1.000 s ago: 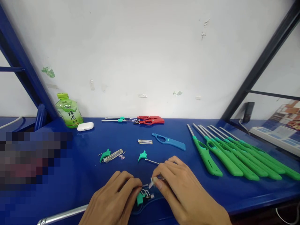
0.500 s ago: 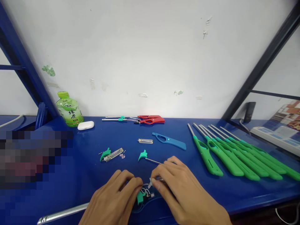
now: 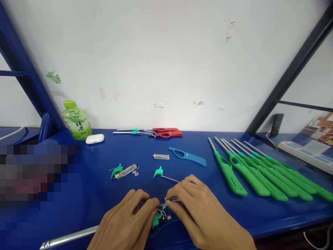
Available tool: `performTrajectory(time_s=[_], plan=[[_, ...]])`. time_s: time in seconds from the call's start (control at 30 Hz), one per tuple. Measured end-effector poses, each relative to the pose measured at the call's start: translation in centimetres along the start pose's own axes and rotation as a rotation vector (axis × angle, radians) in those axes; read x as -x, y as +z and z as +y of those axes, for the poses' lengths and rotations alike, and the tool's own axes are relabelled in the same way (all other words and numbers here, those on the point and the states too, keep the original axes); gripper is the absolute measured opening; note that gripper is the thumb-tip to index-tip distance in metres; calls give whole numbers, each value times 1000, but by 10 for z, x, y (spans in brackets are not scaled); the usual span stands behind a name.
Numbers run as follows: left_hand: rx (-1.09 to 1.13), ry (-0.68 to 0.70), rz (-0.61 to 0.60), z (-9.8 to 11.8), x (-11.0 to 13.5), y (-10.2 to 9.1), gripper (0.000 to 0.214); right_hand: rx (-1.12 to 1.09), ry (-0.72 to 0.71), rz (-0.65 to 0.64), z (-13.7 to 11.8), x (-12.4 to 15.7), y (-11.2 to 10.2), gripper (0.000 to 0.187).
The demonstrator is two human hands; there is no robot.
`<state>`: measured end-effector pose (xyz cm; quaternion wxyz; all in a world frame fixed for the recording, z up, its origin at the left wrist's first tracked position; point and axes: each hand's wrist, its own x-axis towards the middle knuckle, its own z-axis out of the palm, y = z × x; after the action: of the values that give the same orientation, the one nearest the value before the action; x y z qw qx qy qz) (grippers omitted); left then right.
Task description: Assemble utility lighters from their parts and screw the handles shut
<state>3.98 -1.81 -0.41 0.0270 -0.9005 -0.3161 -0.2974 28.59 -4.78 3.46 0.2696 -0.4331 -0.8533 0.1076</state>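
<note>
My left hand is closed over a partly opened gas lighter, its fingertips at the inner parts. The lighter's silver tube sticks out to the left beneath that hand. Between my hands lie a green trigger, thin white wires and part of a blue handle shell. My right hand pinches a small white-and-clear lighter part, largely hidden by the fingers. Just beyond the right hand, a green trigger lies by a thin metal rod.
Several green lighters lie at right. A blue handle shell, a clear fuel tank and another tank with small pieces lie mid-table. Red shells, a white case and a bottle stand along the wall.
My right hand has shifted slightly left with the small white-and-clear part, nearer to my left fingertips. My left hand has barely moved.
</note>
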Motion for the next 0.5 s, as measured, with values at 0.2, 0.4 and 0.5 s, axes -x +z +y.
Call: performTrajectory(time_s=[0.2,0.4,0.5], plan=[[1,10,-8,1,1,0,26,-3,-8,-5,1,-2,0,13],[5,12,-9,3,1,0,25,14,-40,15,-1,-1,-1,14],[8,14,-1,3,0,0,26,18,-44,21,0,0,-1,14]])
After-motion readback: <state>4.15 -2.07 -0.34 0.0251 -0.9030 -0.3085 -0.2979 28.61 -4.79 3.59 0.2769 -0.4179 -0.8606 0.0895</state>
